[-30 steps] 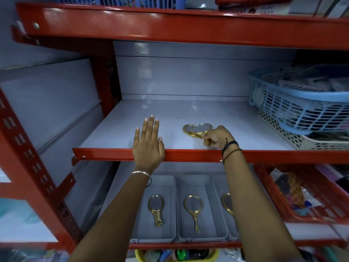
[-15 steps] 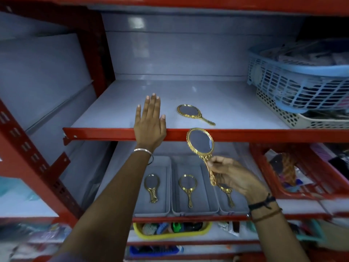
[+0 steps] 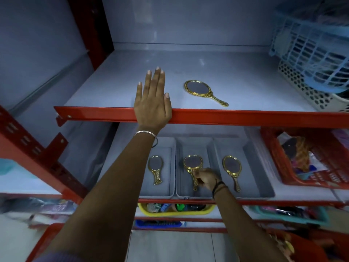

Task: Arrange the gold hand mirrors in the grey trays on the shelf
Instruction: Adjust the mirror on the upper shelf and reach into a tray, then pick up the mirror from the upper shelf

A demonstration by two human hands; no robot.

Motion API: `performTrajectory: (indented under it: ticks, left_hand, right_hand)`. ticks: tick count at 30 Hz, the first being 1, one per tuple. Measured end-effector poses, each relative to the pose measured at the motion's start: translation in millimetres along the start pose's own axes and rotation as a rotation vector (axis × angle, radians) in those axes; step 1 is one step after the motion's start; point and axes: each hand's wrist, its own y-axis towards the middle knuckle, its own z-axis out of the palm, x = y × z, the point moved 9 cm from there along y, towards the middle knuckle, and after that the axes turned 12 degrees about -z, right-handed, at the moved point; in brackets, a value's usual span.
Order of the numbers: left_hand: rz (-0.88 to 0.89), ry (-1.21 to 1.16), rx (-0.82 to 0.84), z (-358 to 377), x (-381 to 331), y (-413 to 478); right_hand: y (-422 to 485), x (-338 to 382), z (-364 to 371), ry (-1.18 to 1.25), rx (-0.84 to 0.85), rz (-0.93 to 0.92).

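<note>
Located three grey trays side by side on the lower shelf [image 3: 302,194]: left tray [image 3: 167,193], middle tray [image 3: 180,148] and right tray [image 3: 264,191]. Counted one gold mirror in each: left mirror [image 3: 155,165], middle mirror [image 3: 193,164], right mirror [image 3: 232,166], all with heads to the rear and handles to the front.

Found the right hand [image 3: 206,179] inside the middle tray, fingers [image 3: 198,173] clamped on the handle of the middle mirror just below its head. Could not tell whether that mirror rested on the tray floor or hung just above it, nor whether a second mirror lay beneath it.

Found the left hand [image 3: 153,103] laid flat, palm down, over the red front rail [image 3: 245,118] of the upper shelf [image 3: 245,82], fingers straight and close together, gripping nothing.

Noted one loose mirror [image 3: 198,88] on the upper shelf, outside any tray. Judged it the next item to be moved. Placed it just to the right of the left hand, apart from it, and well above the right hand, with the rail between. Read its long axis as diagonal: head to the rear-left, handle to the front-right, handle tip near the rail. Judged the left hand the nearer, though the handle pointed toward the right side, so a right-hand reach over the rail would meet the handle first.
</note>
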Motion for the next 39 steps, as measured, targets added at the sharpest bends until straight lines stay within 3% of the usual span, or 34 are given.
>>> performTrajectory:
  ticks: [12,14,20,23,25,28,31,34,39]
  left_hand:
    - [-0.004,-0.025,-0.024,-1,3,0]
    - [0.021,-0.025,-0.025,-4,-2,-1]
    - [0.015,-0.011,-0.006,-3,0,-2]
    - [0.018,-0.009,0.025,-3,-1,-1]
    - [0.019,0.0,0.044,-4,-1,-2]
    - [0.009,0.001,0.067,-4,-2,-1]
    - [0.003,0.001,0.077,-6,-2,-1]
    - [0.003,0.004,0.08,-5,-3,-1]
    - [0.003,-0.006,0.062,-6,-3,-1]
  right_hand:
    - [14,-16,0,-0.033,-0.106,-0.034]
    - [-12,22,-8,-0.016,-0.11,-0.137]
    - [-116,160,-18,-0.155,0.272,-0.442]
    - [-151,228,-39,-0.115,0.3,-0.622]
    - [-153,267,-53,-0.089,0.222,-0.743]
    - [-124,305,-76,-0.164,-0.068,-0.865]
    - [-85,313,-87,-0.629,-0.375,-0.807]
    - [-65,308,-81,-0.991,-0.401,-0.618]
    - [-65,320,-72,-1.168,-0.427,-0.554]
